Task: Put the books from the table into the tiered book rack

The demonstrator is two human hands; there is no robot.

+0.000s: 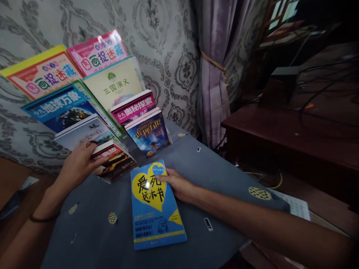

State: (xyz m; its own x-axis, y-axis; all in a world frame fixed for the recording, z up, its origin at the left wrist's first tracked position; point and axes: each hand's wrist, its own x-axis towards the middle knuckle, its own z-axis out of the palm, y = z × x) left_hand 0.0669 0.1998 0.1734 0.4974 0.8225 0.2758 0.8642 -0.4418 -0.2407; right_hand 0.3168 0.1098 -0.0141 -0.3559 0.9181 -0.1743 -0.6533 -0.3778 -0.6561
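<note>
My right hand (179, 184) grips a blue book (159, 224) with a yellow heart on its cover, thumb on the front near its upper right edge. The book is tilted, low over the grey-blue tabletop (92, 220). At the left, my left hand (80, 160) is closed at the upper left edge of a small red-and-orange book (114, 162), its thumb across the cover; some fingertips are hidden. Just behind that stands a pale blue-grey book (86, 132). A dark blue book (148, 134) with gold lettering stands to the right.
Behind are a blue earth-picture book (61, 106), a magenta book (136, 107), a cream book (114, 86) and two large picture books, one yellow-topped (42, 73), one pink (97, 52). A patterned wall (174, 48) and purple curtain (211, 82) rise behind. A dark red table (280, 130) is at right.
</note>
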